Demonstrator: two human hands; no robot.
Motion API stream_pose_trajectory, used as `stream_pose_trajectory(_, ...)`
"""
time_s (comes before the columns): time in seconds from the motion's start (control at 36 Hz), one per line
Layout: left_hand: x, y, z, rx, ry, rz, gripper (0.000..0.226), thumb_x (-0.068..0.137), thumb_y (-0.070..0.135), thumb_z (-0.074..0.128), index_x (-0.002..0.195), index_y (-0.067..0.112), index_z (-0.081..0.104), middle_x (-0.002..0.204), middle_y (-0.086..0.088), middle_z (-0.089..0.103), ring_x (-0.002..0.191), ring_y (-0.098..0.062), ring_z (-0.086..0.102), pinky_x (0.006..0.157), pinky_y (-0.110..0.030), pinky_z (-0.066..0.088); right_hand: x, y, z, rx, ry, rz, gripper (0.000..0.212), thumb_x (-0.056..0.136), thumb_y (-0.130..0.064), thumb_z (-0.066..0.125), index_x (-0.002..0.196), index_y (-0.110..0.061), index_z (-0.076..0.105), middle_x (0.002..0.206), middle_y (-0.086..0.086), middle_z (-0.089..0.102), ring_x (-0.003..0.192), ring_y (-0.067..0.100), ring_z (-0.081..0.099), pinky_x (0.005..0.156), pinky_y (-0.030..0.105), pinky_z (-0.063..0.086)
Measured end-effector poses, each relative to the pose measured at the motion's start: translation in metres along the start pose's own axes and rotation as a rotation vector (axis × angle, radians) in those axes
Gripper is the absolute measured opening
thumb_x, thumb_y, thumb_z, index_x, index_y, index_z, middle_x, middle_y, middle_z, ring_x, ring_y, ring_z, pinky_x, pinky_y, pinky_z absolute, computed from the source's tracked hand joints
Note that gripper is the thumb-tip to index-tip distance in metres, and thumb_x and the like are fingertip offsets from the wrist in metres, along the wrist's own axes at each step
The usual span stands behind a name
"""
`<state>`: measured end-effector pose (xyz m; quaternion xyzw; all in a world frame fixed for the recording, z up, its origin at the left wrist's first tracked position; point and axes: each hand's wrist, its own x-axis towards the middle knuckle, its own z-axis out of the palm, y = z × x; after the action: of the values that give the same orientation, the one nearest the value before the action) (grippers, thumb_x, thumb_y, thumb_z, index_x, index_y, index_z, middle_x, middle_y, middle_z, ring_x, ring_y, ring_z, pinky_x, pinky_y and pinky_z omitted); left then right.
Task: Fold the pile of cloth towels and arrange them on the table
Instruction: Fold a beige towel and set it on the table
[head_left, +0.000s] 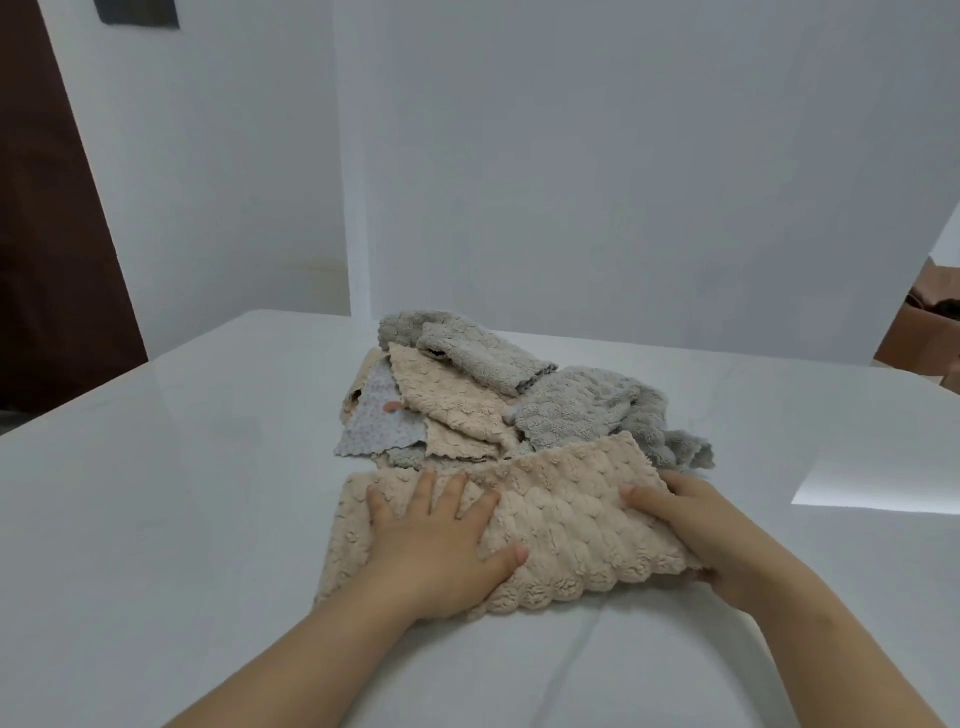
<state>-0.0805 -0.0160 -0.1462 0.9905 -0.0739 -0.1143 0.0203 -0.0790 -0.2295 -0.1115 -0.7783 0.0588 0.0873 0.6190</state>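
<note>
A beige fluffy towel lies in front of me on the white table. My left hand presses flat on its left half, fingers spread. My right hand grips the towel's right edge, which is lifted and curled over toward the left. Behind it sits a loose pile of towels: grey ones at the back and right, beige ones in the middle, and a pale dotted grey one at the left.
A white wall stands just behind the table. A cardboard box is at the far right beyond the table edge. A dark brown door fills the left side. A bright patch of light lies on the table at right.
</note>
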Motion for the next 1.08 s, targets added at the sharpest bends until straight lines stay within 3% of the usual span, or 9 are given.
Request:
stream_pose_trajectory(0.19,-0.006,-0.021,-0.009,-0.148,0.233,0.024,0.067,0.086,0.07,0.025,0.144,0.044,0.006,0.156,0.014,-0.01,0.143,-0.017,-0.018,0.11,-0.059,0.0,-0.004,-0.018,0.012,0.271,-0.13,0.031,0.018,0.091,-0.012,0.049,0.108,-0.008,0.053,0.075,0.01,0.058,0.04,0.01,0.05,0.028,0.013,0.027)
stream_pose_trajectory(0.28,-0.012,-0.048,-0.022,-0.342,0.382,0.031,0.057,0.087,0.061,0.029,0.14,0.041,0.024,0.149,0.011,0.021,0.14,-0.017,0.012,0.109,-0.04,0.018,-0.004,-0.034,0.026,0.312,-0.182,-0.005,0.017,0.091,-0.01,0.047,0.107,-0.009,0.053,0.075,0.009,0.059,0.041,0.009,0.052,0.027,0.014,0.027)
stream_pose_trajectory(0.36,-0.015,-0.071,-0.03,-0.985,0.383,0.029,0.03,0.096,0.025,0.047,0.126,0.025,0.049,0.106,0.0,0.06,0.094,-0.016,0.058,0.073,-0.018,0.046,-0.003,-0.052,0.049,0.308,-0.238,-0.042,0.015,0.091,-0.008,0.047,0.105,-0.009,0.051,0.066,0.007,0.059,0.04,0.011,0.052,0.029,0.014,0.029)
stream_pose_trajectory(0.42,-0.015,-0.082,-0.032,-1.311,0.337,-0.033,0.023,0.097,0.016,0.044,0.118,0.017,0.054,0.085,-0.004,0.062,0.06,-0.013,0.056,0.047,-0.017,0.043,0.0,-0.06,0.069,0.256,-0.262,-0.065,0.012,0.09,-0.01,0.049,0.102,-0.011,0.052,0.069,0.007,0.059,0.048,0.015,0.054,0.035,0.017,0.034)
stream_pose_trajectory(0.53,-0.019,-0.091,-0.034,-1.641,0.192,-0.088,0.019,0.098,0.026,0.042,0.113,0.017,0.049,0.085,-0.013,0.063,0.043,-0.012,0.054,0.039,-0.019,0.04,0.006,-0.063,0.106,0.106,-0.281,-0.072,0.016,0.089,-0.014,0.054,0.105,-0.015,0.054,0.069,0.006,0.056,0.042,0.013,0.051,0.031,0.018,0.035)
stream_pose_trajectory(0.75,-0.018,-0.087,-0.033,-1.596,0.142,-0.097,0.029,0.096,0.041,0.038,0.121,0.027,0.041,0.09,-0.016,0.062,0.051,-0.016,0.06,0.042,-0.022,0.047,0.01,-0.049,0.139,-0.004,-0.37,-0.067,0.014,0.088,-0.019,0.056,0.101,-0.018,0.058,0.049,-0.005,0.054,0.04,0.011,0.044,0.035,0.018,0.031)
stream_pose_trajectory(0.86,-0.019,-0.086,-0.032,-1.521,0.162,-0.077,0.037,0.096,0.043,0.037,0.133,0.037,0.035,0.077,-0.005,0.054,0.046,-0.01,0.05,0.045,-0.022,0.044,0.008,-0.05,0.133,0.131,-0.414,-0.042,0.018,0.09,-0.023,0.054,0.104,-0.012,0.058,0.052,-0.001,0.057,0.037,0.01,0.04,0.035,0.016,0.024)
stream_pose_trajectory(0.97,-0.018,-0.091,-0.031,-1.332,0.194,-0.055,0.041,0.094,0.036,0.049,0.131,0.047,0.036,0.12,-0.006,0.057,0.094,-0.017,0.063,0.078,-0.032,0.05,0.008,-0.049,0.125,0.219,-0.173,-0.16,0.011,0.089,-0.019,0.057,0.095,-0.013,0.064,0.047,-0.002,0.053,0.035,0.008,0.034,0.033,0.015,0.021)
stream_pose_trajectory(1.08,-0.022,-0.092,-0.032,-1.247,0.21,-0.024,0.02,0.088,0.011,0.059,0.102,0.025,0.061,0.069,-0.003,0.053,0.054,-0.012,0.047,0.044,-0.019,0.04,0.011,-0.035,0.119,-0.01,0.089,-0.356,0.011,0.089,-0.015,0.056,0.082,-0.019,0.064,0.053,0.0,0.053,0.043,0.006,0.045,0.041,0.014,0.036)
